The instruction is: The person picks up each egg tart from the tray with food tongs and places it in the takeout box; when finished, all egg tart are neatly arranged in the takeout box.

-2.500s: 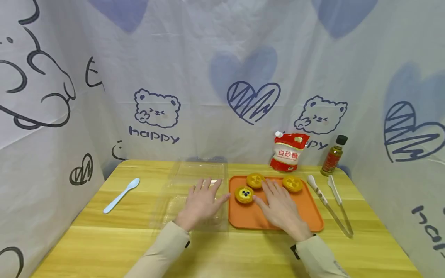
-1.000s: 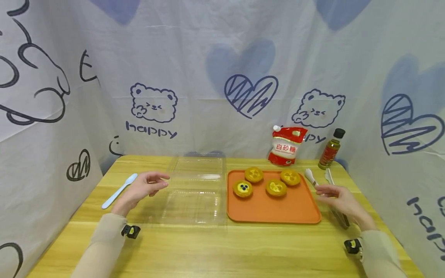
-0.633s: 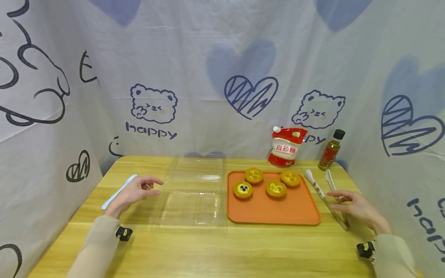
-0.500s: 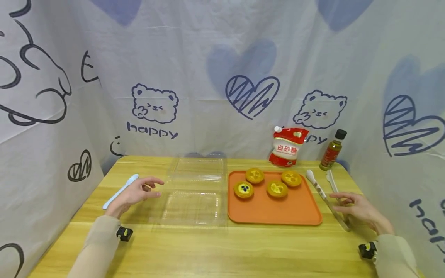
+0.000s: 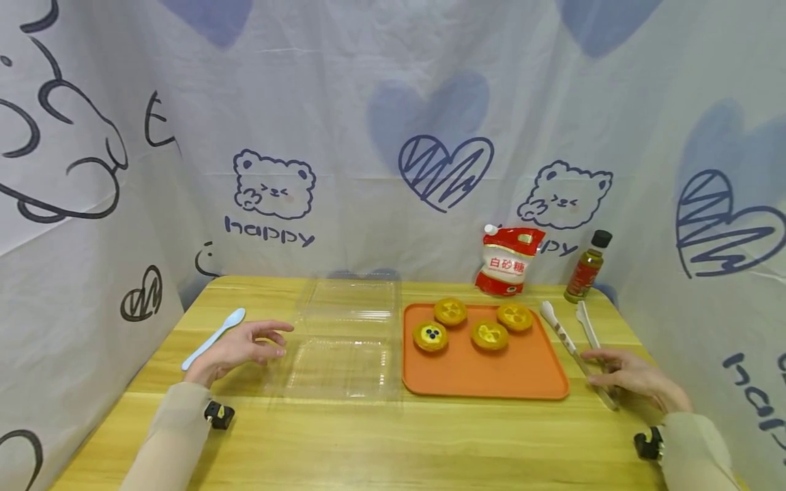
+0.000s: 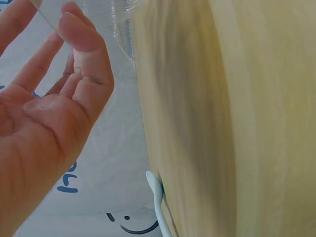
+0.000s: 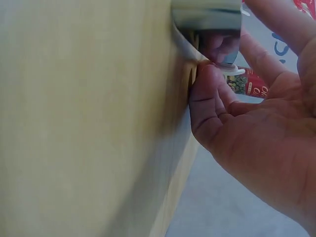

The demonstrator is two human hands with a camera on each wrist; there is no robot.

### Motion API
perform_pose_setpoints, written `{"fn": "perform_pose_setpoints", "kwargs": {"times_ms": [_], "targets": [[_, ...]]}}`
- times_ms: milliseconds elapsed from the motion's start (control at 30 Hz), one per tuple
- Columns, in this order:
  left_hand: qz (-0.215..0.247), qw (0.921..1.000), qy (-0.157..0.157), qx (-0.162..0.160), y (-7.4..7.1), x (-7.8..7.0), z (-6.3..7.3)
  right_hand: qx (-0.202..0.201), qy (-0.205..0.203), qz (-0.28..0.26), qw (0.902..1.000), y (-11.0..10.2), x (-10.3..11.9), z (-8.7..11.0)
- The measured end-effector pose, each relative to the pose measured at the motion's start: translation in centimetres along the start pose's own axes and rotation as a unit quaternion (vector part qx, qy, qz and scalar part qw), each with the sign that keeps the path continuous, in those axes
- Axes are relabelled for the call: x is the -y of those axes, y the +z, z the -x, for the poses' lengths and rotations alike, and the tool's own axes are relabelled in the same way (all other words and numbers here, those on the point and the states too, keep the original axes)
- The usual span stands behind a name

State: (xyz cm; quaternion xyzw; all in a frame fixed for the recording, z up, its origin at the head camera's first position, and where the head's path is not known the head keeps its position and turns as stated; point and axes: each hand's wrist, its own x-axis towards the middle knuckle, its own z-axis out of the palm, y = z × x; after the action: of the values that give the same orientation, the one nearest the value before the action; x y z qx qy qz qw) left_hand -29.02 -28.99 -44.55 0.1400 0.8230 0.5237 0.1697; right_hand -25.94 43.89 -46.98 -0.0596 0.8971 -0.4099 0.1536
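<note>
My left hand [image 5: 236, 348] hovers left of the clear plastic clamshell box [image 5: 344, 372], fingers loosely bent and thumb apart. In the left wrist view, a clear plastic edge passes by its fingertips. My right hand [image 5: 641, 378] is at the tongs [image 5: 560, 330], which lie spread on the table with white tips and a metal bend. In the right wrist view, the thumb tip sits right at the tongs' metal band [image 7: 207, 19], the other fingers extended on the far side. An orange tray [image 5: 485, 382] bears several egg tarts, one topped with blueberries [image 5: 431, 335].
A pale blue spoon [image 5: 211, 339] lies left of the left hand. Behind the tray stands a red and white sugar pouch [image 5: 508, 262], with an oil bottle [image 5: 585, 269] to its right. Printed cloth [image 5: 356, 204] walls the wooden table [image 5: 368, 450] at the back and sides.
Both hands have left the middle, the left from over the clamshell box, the right from over the tray to the tongs. Lately the right hand has lowered slightly around the tongs.
</note>
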Motion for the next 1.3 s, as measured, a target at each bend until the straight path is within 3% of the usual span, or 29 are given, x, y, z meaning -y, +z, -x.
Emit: {"fn": "perform_pose_setpoints", "kwargs": {"times_ms": [267,467,1033,1300], "targets": [[0.006,1.0,-0.001,-0.003,0.3,0.2,-0.2,-0.009,0.024,0.056,0.9981,-0.2,0.2,-0.2],[0.024,0.9997,0.0,0.01,0.5,0.4,-0.1,-0.03,0.025,0.063,0.9973,-0.1,0.1,0.3],[0.051,0.9984,0.004,0.023,0.4,0.3,-0.4,-0.111,0.022,0.034,0.993,0.7,2.1,-0.2],[0.083,0.9961,-0.007,0.032,0.2,0.5,-0.3,-0.12,-0.027,-0.008,0.9924,1.3,2.8,-0.5]]}}
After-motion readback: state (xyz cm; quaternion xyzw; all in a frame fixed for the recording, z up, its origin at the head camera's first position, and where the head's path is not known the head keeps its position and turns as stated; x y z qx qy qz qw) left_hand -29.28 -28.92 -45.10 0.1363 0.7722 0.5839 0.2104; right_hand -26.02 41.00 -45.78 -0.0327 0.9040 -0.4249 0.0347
